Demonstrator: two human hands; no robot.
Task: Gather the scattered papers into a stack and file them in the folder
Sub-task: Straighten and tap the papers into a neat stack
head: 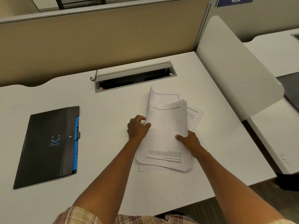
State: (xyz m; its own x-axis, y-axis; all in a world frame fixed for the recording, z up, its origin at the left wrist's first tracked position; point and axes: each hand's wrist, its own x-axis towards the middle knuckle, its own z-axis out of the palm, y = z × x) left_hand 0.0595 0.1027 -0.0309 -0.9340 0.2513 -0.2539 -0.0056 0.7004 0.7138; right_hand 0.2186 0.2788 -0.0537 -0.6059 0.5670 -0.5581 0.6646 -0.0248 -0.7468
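Observation:
A loose pile of white printed papers (163, 135) lies on the white desk, right of centre, its far ends lifted and curling. My left hand (137, 128) grips the pile's left edge, thumb on top. My right hand (189, 141) holds the right side, thumb pressed on the top sheet. One more sheet (195, 114) sticks out flat beneath, toward the right. A shut black folder (48, 146) with blue tabs along its right edge and a blue smile logo lies flat at the left, well apart from both hands.
An open grey cable tray (135, 78) is sunk in the desk (105, 107) just beyond the papers. A beige partition (97, 38) runs along the back and a white side panel (234, 65) stands at the right. The desk's right front edge drops to the floor.

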